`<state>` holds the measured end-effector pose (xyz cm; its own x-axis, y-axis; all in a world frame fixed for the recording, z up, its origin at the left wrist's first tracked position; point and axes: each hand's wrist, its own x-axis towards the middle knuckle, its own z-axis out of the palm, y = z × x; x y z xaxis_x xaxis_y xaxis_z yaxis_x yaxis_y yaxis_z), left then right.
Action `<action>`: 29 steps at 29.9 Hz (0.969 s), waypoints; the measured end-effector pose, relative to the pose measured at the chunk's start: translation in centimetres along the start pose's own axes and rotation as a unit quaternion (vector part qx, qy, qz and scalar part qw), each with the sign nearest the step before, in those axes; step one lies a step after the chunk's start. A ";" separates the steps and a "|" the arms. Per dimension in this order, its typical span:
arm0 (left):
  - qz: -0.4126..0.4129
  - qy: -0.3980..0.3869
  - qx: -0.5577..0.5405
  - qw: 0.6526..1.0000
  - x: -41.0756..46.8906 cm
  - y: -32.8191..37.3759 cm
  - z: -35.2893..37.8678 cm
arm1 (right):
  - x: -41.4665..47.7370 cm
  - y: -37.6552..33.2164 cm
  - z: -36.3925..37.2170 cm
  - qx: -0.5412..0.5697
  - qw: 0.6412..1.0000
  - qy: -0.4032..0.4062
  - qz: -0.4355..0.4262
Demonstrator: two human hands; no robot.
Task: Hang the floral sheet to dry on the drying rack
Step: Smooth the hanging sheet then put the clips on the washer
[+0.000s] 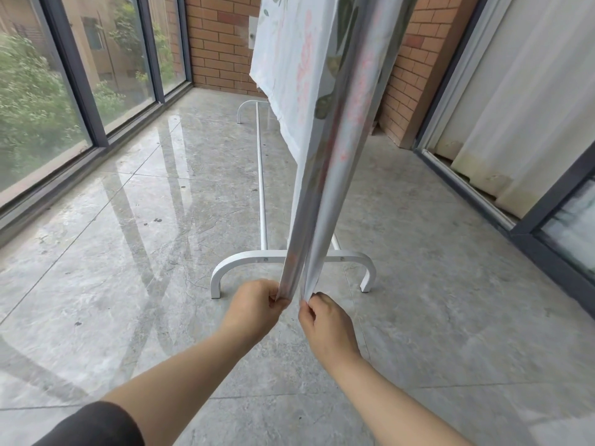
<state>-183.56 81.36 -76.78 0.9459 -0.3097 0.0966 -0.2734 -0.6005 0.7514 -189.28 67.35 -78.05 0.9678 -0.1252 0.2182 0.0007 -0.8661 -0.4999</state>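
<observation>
Floral sheet (pixel 302 75) is hanging down over the drying rack (pixel 262 188), with left grip (pixel 257 304) and right grip (pixel 328 320) each pinching a near bottom edge. Tugging unevenly is probably risking sliding it off.

Open floor (pixel 96 252) runs left of the drying rack (pixel 262 188) to the glass wall (pixel 48 91) — and right of it to the sliding door (pixel 557 197). The hanging floral sheet (pixel 299 75) bars reach across; beneath its far hem, a gap above the low rail.

Enclosed home balcony, glass windows (pixel 64 91), brick wall (pixel 219 43), tiled floor (pixel 128 252), drying rack (pixel 262 175)
</observation>
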 end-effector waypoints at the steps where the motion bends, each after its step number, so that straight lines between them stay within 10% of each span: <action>1: -0.003 -0.001 0.000 1.000 -0.1 0.0 0.0 | -0.1 0.0 0.0 -0.001 1.000 0.002 0.002; 29: -0.030 0.027 -0.036 0.999 0.3 0.4 -0.7 | 1.2 0.3 -1.4 -0.009 0.999 -0.017 0.028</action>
<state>-183.26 81.49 -75.97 0.9689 -0.2330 0.0829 -0.2036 -0.5612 0.8022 -188.50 66.29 -76.79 0.9741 -0.1571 0.1629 -0.0572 -0.8673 -0.4945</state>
